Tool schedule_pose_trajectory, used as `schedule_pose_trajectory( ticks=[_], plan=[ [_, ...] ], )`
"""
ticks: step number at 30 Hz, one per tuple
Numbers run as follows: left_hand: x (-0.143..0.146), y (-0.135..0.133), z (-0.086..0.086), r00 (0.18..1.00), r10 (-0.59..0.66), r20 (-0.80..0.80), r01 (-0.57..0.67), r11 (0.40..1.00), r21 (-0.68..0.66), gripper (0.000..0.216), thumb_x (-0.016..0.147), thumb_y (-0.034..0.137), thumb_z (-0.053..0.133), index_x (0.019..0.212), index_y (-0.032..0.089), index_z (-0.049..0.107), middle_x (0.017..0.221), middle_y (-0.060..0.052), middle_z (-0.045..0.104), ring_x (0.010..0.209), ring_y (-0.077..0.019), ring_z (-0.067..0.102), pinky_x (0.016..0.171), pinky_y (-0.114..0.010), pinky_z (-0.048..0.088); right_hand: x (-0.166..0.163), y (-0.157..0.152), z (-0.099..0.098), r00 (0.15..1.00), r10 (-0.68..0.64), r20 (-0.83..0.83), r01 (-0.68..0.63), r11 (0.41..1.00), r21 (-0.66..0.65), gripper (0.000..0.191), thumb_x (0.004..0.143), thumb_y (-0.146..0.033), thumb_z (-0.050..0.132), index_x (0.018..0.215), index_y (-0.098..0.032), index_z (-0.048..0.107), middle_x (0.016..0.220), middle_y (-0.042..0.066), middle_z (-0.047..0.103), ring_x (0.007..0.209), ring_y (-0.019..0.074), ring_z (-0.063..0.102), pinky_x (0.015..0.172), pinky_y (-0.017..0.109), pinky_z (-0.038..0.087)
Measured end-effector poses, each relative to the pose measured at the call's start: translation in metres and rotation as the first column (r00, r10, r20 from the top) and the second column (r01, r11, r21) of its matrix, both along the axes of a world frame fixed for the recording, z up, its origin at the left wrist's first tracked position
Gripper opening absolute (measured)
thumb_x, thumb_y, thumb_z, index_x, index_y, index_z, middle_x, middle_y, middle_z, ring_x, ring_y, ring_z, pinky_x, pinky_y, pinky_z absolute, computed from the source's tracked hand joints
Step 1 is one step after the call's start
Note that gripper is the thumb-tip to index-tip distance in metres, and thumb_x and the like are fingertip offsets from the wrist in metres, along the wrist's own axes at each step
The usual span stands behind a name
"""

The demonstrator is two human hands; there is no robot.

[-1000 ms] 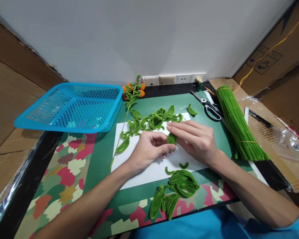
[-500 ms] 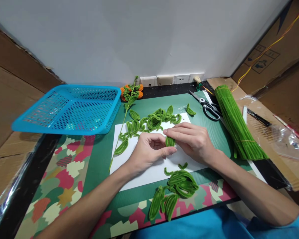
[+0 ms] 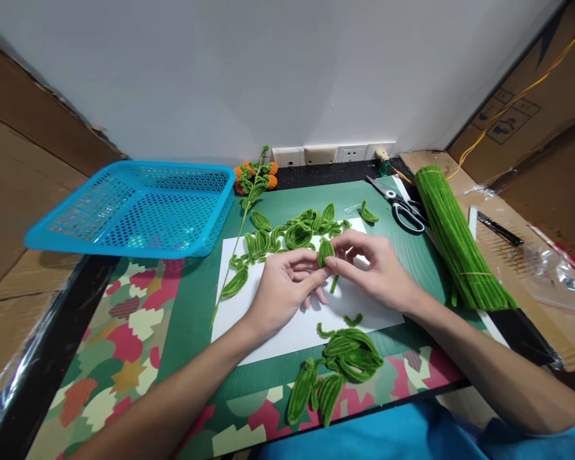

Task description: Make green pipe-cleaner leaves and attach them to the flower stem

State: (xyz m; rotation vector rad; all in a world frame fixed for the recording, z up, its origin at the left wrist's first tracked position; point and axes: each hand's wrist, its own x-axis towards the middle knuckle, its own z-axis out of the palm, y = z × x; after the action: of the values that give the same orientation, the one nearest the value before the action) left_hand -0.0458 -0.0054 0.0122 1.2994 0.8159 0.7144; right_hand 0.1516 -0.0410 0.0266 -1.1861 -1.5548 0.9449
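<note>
Between my two hands, above a white sheet of paper (image 3: 273, 338), is a green pipe-cleaner leaf (image 3: 324, 250) with a short stem end hanging below. My left hand (image 3: 287, 287) pinches its lower left side between thumb and fingers. My right hand (image 3: 371, 265) pinches the leaf's right side with thumb and forefinger. Behind my hands, a row of green pipe-cleaner leaves (image 3: 297, 235) lies along the paper's far edge. Closer to me rests a pile of larger leaves (image 3: 352, 354), with a small curled piece (image 3: 353, 320) just beyond it.
A blue plastic basket (image 3: 172, 249) stands at the left. Near the wall lies a pipe-cleaner stem with orange flowers (image 3: 271, 181). Black-handled scissors (image 3: 407, 216) and a thick bundle of green pipe cleaners (image 3: 460, 243) lie at the right, beside a black pen-like tool (image 3: 499, 228).
The leaf has been turned more upright and raised slightly, so its stem end now shows below. My right hand has shifted its fingers into a pinch at the leaf's side.
</note>
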Motion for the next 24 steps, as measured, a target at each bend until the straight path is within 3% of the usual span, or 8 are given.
schedule_pose_trajectory(
  ticks=[3, 10, 13, 18, 24],
  plan=[
    [0.0008, -0.002, -0.0011, 0.999, 0.026, -0.043, -0.026, 1.0, 0.007, 0.03, 0.085, 0.037, 0.089, 0.094, 0.014, 0.071, 0.066, -0.001, 0.07, 0.054, -0.017, 0.072, 0.038, -0.017, 0.046, 0.0018, 0.0035, -0.001, 0.996, 0.03, -0.083, -0.034, 0.998, -0.05, 0.019, 0.092, -0.037, 0.08, 0.091, -0.019, 0.073, 0.09, 0.003, 0.069, 0.081, 0.0176, 0.063, 0.071, 0.032, 0.049],
    [-0.0015, -0.0016, -0.0034, 0.996, 0.086, -0.022, -0.084, 0.99, 0.11, 0.031, 0.089, 0.037, 0.084, 0.108, 0.017, 0.071, 0.076, 0.0, 0.068, 0.057, -0.0098, 0.059, 0.043, -0.017, 0.047, 0.0057, 0.0068, 0.0015, 0.965, 0.099, -0.243, -0.149, 0.969, -0.199, 0.03, 0.091, -0.045, 0.082, 0.088, -0.017, 0.071, 0.084, 0.002, 0.069, 0.076, 0.0158, 0.062, 0.07, 0.03, 0.047],
    [-0.0019, -0.0003, -0.0025, 0.996, 0.075, -0.045, -0.07, 0.991, 0.111, 0.027, 0.091, 0.037, 0.082, 0.104, 0.017, 0.069, 0.072, 0.002, 0.065, 0.055, -0.0095, 0.058, 0.043, -0.017, 0.045, 0.0058, 0.0075, 0.0003, 0.96, 0.137, -0.243, -0.195, 0.953, -0.232, 0.031, 0.093, -0.047, 0.079, 0.088, -0.017, 0.07, 0.082, 0.001, 0.068, 0.072, 0.014, 0.059, 0.066, 0.028, 0.045],
    [-0.0022, -0.0007, -0.0016, 0.996, 0.042, -0.082, -0.035, 0.996, 0.084, 0.024, 0.095, 0.037, 0.077, 0.103, 0.017, 0.067, 0.068, 0.004, 0.064, 0.052, -0.0072, 0.054, 0.046, -0.017, 0.045, 0.0033, 0.0059, -0.0006, 0.979, 0.118, -0.168, -0.152, 0.966, -0.208, 0.031, 0.095, -0.046, 0.078, 0.088, -0.018, 0.067, 0.081, 0.001, 0.067, 0.073, 0.0139, 0.06, 0.065, 0.027, 0.043],
    [-0.0031, -0.0009, -0.0013, 0.998, -0.031, -0.052, 0.033, 0.999, 0.031, 0.025, 0.096, 0.039, 0.076, 0.102, 0.018, 0.063, 0.066, 0.004, 0.065, 0.05, -0.0069, 0.053, 0.046, -0.015, 0.042, 0.0028, 0.0074, 0.0009, 0.945, 0.157, -0.286, -0.233, 0.939, -0.254, 0.038, 0.089, -0.052, 0.082, 0.085, -0.018, 0.066, 0.077, 0.0, 0.068, 0.066, 0.0126, 0.06, 0.063, 0.027, 0.049]
  ],
)
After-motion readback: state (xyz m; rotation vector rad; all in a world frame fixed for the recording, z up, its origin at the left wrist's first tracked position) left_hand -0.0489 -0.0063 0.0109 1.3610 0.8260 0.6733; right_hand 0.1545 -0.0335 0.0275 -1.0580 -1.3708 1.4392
